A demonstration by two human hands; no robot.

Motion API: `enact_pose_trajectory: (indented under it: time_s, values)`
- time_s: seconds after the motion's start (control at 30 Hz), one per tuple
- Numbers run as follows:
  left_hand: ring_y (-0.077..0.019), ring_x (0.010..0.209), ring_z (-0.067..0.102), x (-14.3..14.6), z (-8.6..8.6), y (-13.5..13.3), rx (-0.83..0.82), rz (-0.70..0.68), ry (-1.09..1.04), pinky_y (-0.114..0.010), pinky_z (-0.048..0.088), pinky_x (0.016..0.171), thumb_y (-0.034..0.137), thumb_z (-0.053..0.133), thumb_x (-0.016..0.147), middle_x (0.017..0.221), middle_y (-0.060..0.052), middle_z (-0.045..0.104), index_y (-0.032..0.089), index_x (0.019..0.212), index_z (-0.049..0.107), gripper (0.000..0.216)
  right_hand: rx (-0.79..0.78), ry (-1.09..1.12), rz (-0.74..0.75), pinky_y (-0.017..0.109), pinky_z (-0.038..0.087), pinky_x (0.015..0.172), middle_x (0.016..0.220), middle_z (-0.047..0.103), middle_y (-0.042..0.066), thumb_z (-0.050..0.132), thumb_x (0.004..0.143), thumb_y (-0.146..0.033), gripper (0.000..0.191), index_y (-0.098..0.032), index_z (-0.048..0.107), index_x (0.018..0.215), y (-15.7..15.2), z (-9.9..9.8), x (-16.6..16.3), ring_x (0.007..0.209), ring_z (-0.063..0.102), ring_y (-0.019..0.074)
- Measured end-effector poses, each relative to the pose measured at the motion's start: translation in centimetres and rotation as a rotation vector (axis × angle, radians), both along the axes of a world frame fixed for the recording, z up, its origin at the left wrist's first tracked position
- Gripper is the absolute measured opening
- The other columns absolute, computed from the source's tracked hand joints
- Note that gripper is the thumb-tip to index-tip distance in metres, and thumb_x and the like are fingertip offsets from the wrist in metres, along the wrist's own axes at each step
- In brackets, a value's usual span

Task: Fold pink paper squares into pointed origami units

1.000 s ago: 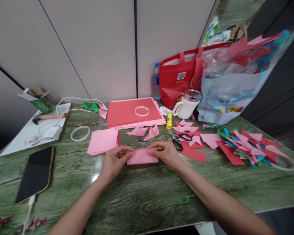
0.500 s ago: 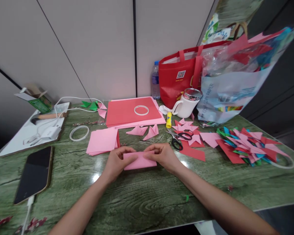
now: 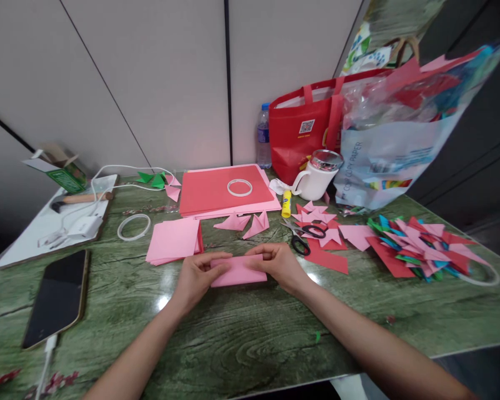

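A folded pink paper (image 3: 238, 273) lies on the green wood-grain table (image 3: 241, 339) in front of me. My left hand (image 3: 195, 276) pinches its left end, with fingers closed over the top edge. My right hand (image 3: 280, 263) grips its right end the same way. Just behind the hands lie two folded pink pieces (image 3: 246, 223) and a stack of pink square sheets (image 3: 174, 239).
Black-handled scissors (image 3: 304, 236) and a yellow glue stick (image 3: 286, 204) lie to the right of my hands, near a pile of folded coloured pieces (image 3: 420, 250). A phone (image 3: 59, 296) on a cable lies at left. Red paper (image 3: 225, 191), a white mug (image 3: 319, 176) and bags (image 3: 383, 133) stand behind.
The paper and both hands have shifted slightly left and toward me. My fingers have closed more tightly over its top edge.
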State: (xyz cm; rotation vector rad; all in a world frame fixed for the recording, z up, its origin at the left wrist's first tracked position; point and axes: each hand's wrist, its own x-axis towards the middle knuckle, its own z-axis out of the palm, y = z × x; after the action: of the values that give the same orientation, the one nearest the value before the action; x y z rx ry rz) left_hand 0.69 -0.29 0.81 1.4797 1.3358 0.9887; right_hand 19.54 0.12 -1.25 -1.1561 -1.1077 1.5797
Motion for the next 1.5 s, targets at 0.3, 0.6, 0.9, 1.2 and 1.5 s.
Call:
enact_pose_trajectory:
  time_s: [0.3, 0.6, 0.9, 1.2, 1.5]
  values:
    - [-0.0123, 0.057, 0.056, -0.05, -0.11, -0.04, -0.009, -0.001, -0.009, -0.019, 0.040, 0.048, 0.026, 0.071, 0.062, 0.073, -0.004, 0.072, 0.018, 0.080, 0.074, 0.020, -0.036, 0.018, -0.034, 0.023, 0.044, 0.053, 0.063, 0.068, 0.001, 0.080, 0.050, -0.030, 0.028, -0.016, 0.071, 0.072, 0.04, 0.06, -0.08, 0.052, 0.057, 0.0104]
    - [-0.0097, 0.051, 0.050, -0.07, -0.20, 0.02, 0.004, -0.014, -0.006, -0.018, 0.034, 0.043, 0.027, 0.070, 0.062, 0.071, -0.003, 0.071, 0.018, 0.079, 0.074, 0.020, -0.042, 0.027, -0.041, 0.024, 0.046, 0.053, 0.063, 0.069, 0.001, 0.081, 0.048, -0.031, 0.028, -0.017, 0.071, 0.070, 0.03, 0.12, -0.05, 0.053, 0.058, 0.0115]
    - [-0.0120, 0.056, 0.056, -0.07, 0.01, -0.07, 0.008, -0.027, -0.004, -0.018, 0.038, 0.045, 0.026, 0.070, 0.062, 0.079, -0.005, 0.072, 0.019, 0.079, 0.073, 0.018, -0.029, 0.015, -0.033, 0.023, 0.044, 0.053, 0.063, 0.069, 0.001, 0.080, 0.051, -0.030, 0.026, -0.016, 0.071, 0.070, 0.01, 0.02, -0.04, 0.052, 0.057, 0.0103]
    - [-0.0150, 0.059, 0.061, 0.05, -0.17, 0.06, -0.016, -0.024, -0.006, -0.021, 0.044, 0.049, 0.027, 0.069, 0.062, 0.077, -0.006, 0.073, 0.017, 0.075, 0.073, 0.017, 0.050, -0.081, -0.006, 0.022, 0.042, 0.050, 0.062, 0.067, 0.001, 0.078, 0.053, -0.034, 0.026, -0.015, 0.069, 0.068, 0.12, 0.17, 0.19, 0.052, 0.056, 0.0110]
    - [-0.0212, 0.077, 0.066, -0.26, -0.14, 0.09, 0.008, -0.068, 0.026, -0.027, 0.051, 0.068, 0.025, 0.069, 0.066, 0.086, -0.005, 0.073, 0.019, 0.085, 0.074, 0.021, 0.016, -0.065, -0.022, 0.022, 0.041, 0.050, 0.059, 0.066, 0.001, 0.078, 0.052, -0.033, 0.027, -0.014, 0.069, 0.068, 0.07, 0.35, 0.09, 0.051, 0.055, 0.0107]
